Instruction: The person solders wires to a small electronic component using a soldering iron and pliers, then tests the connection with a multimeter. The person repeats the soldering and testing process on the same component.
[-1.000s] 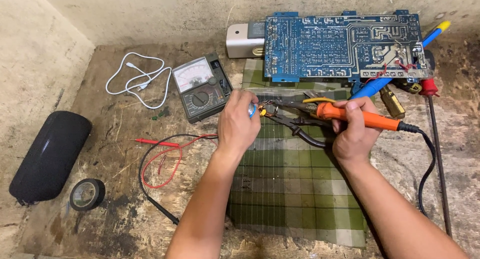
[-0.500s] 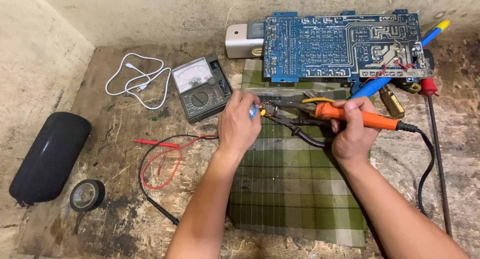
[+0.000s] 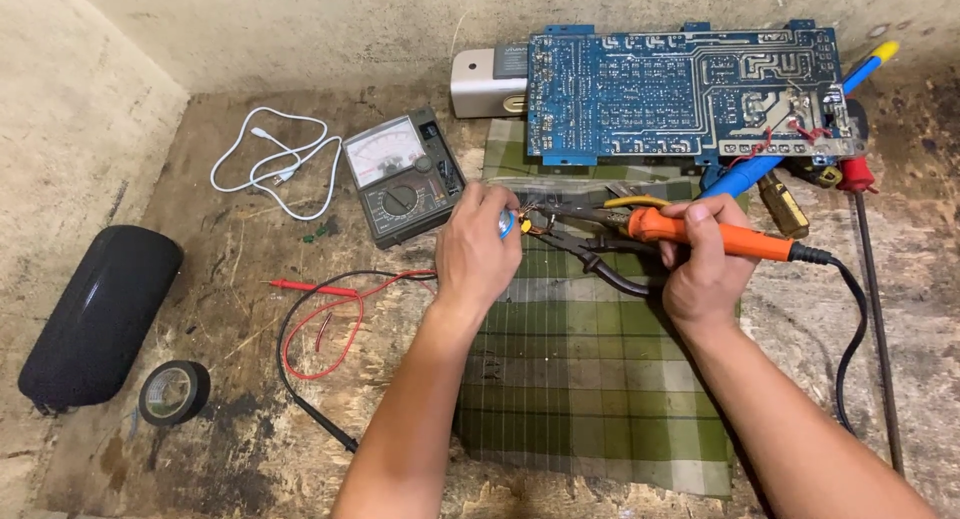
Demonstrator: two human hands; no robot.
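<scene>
While the right hand is closed around the orange handle of a soldering iron, gripped like a pen so the tip points leftward at the joint, the left hand has its fingers pinched together on a small blue-and-white part, held right at the iron's tip so the two meet in the narrow gap between the hands; what exactly the part is cannot be told, for the fingers hide most of it. Just below that meeting point lie dark-handled pliers, apparently serving as a rest or clamp near the work; their jaws point toward the left hand's fingertips. Under both hands spreads a green checked cloth, likely laid there to shield the rough wooden bench. Beyond the right hand's knuckles stands a blue circuit board, copper side up, within easy reach; a blue-handled screwdriver slants beside it. Past the left hand's thumb side sits an analogue multimeter, its red and black leads trailing near the left forearm; farther out on that side lie a white cable, a roll of black tape and a black cylindrical speaker. The iron's black cord loops away behind the right wrist, clear of the work.
</scene>
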